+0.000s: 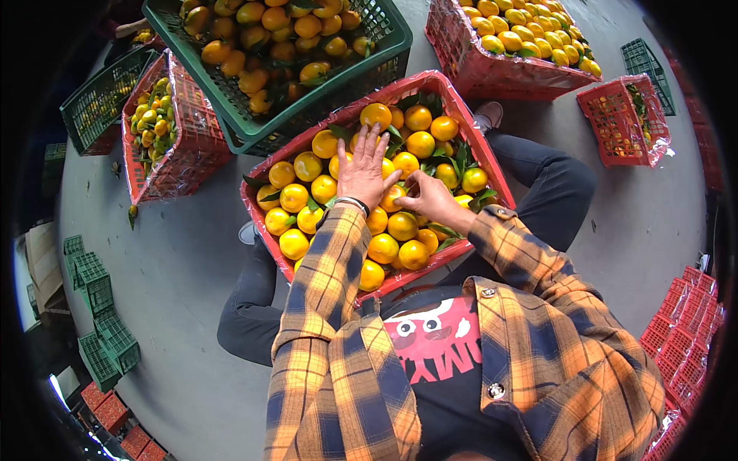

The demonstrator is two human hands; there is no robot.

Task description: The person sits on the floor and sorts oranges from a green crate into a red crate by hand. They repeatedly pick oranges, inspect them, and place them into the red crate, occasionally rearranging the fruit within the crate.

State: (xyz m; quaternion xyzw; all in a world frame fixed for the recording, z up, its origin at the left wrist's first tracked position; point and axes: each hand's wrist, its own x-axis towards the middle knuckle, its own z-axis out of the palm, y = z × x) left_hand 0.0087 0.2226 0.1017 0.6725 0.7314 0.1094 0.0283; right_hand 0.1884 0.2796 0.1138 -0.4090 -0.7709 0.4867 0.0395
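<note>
In front of me a red plastic crate (489, 151), lined with clear film, is filled with mandarin oranges (383, 248) in rows, some with green leaves (461, 158). My left hand (362, 164) lies flat across the fruit near the crate's middle, palm down, fingers slightly apart. Just right of it, my right hand (433, 199) has its thumb and bent fingers at the edge of one mandarin (392, 197). Whether those fingers grip that fruit or only touch it is unclear. The crate sits between my bent legs (548, 184).
Beyond the crate a green plastic crate (323, 92) holds more leafy mandarins. Filled red crates stand at the upper right (513, 75), left (184, 132) and far right (614, 124). Stacks of green crates (95, 282) and red crates (686, 328) line the sides. A person's forearm (131, 27) shows upper left.
</note>
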